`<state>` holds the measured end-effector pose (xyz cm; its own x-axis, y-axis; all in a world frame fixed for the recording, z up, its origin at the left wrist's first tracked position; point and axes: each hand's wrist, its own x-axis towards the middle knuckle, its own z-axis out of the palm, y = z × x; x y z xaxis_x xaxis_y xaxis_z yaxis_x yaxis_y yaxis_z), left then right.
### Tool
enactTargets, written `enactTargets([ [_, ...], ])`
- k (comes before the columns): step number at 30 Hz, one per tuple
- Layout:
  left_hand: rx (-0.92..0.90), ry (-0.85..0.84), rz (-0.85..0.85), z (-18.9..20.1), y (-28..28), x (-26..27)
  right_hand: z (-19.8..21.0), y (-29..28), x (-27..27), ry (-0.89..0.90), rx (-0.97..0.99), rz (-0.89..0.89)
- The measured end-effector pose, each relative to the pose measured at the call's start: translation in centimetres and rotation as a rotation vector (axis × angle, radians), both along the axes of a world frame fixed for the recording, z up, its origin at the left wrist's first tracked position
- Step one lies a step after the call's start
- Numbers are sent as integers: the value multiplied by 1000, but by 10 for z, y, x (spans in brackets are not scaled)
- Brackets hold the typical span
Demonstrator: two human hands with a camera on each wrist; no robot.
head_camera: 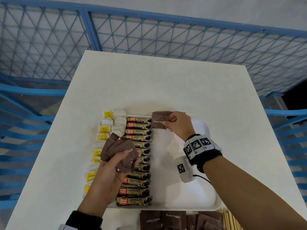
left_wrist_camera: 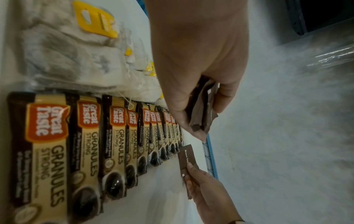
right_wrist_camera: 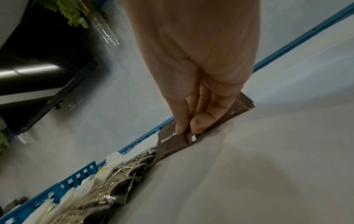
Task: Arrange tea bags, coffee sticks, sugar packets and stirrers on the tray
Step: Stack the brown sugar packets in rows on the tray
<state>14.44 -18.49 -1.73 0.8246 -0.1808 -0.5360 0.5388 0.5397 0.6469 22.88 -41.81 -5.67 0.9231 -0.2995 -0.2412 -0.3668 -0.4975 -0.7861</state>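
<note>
A white tray (head_camera: 206, 193) lies on the white table. Tea bags (head_camera: 106, 128) with yellow tags fill its left side, and a column of coffee sticks (head_camera: 137, 163) runs beside them. My left hand (head_camera: 114, 165) hovers over the sticks and grips a fanned bunch of brown sugar packets (head_camera: 116, 150), which also shows as the bunch (left_wrist_camera: 201, 109) in the left wrist view. My right hand (head_camera: 172, 122) pinches brown sugar packets (head_camera: 157, 122) at the tray's far end, right of the top coffee stick; the packets (right_wrist_camera: 172, 144) touch the tray there.
More brown sugar packets (head_camera: 172, 219) lie loose on the table near the front edge, with wooden stirrers (head_camera: 229, 219) at their right. The tray's right half (head_camera: 182, 188) shows bare white surface. A blue lattice fence (head_camera: 149, 39) stands behind the table.
</note>
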Motion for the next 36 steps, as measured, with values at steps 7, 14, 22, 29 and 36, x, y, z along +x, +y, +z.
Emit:
enactTargets([
  [7, -7, -8, -9, -1, 1, 0, -1, 3, -3, -36, -23, -34],
  [14, 29, -94, -33, 4, -4, 1, 14, 12, -16, -169, -158, -29],
  [22, 112, -160, -107, 5, -12, 3, 53, 42, -53, 149, 416, 494],
  [29, 146, -175, -139, 7, -14, 1, 54, 48, -66, 147, 622, 515],
  [36, 167, -46, -21, 2, -11, 2, 43, 19, -60, 86, 428, 313],
])
